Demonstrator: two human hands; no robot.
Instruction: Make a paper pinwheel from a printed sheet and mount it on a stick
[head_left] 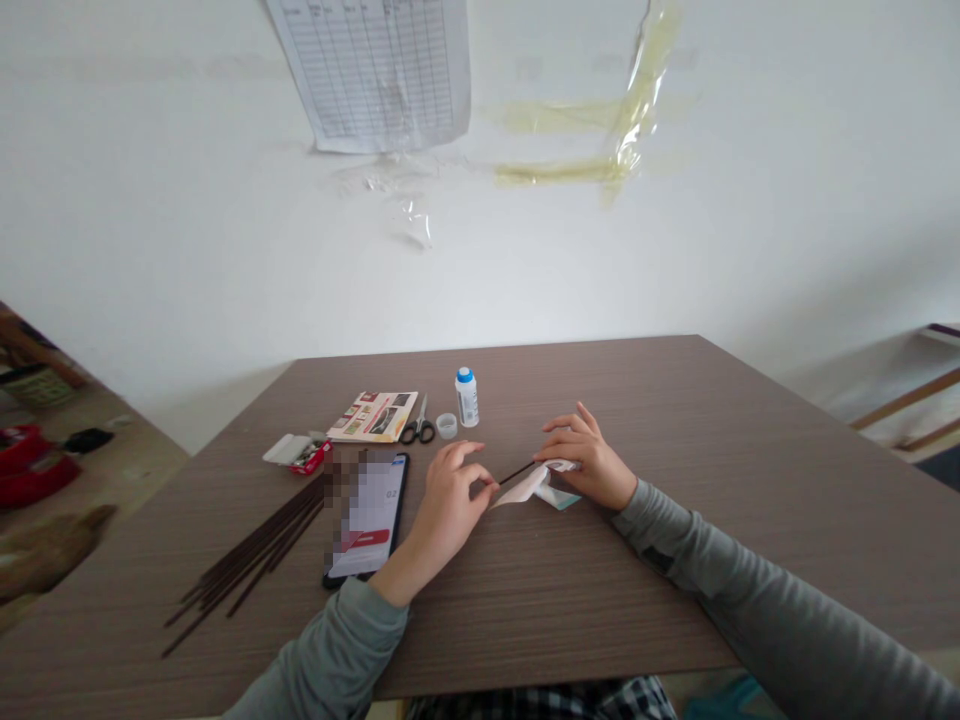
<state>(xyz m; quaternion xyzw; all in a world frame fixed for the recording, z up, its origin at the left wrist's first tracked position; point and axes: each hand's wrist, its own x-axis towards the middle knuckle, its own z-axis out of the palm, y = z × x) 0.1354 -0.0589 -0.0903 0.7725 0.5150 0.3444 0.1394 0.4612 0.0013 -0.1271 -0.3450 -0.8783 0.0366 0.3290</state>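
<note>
Over the middle of the table, my left hand (454, 490) pinches the near end of a thin dark stick (516, 475) between thumb and fingertips. My right hand (592, 462) is closed at the stick's other end, holding a printed strip of paper (529, 488) against it. The paper is curled, and one corner hangs down below my right fingers. Whether it wraps fully round the stick is hidden by the fingers. A phone (367, 515) lies just left of my left hand. Beyond the hands stands a white bottle with a blue cap (466, 398).
A bundle of thin dark sticks (255, 545) lies to the left, partly under a blurred patch. Near it are a small red box (309, 455), a folded printed leaflet (373, 416), scissors (418, 428) and a clear round cap (447, 426). The brown table (712, 440) meets a white wall.
</note>
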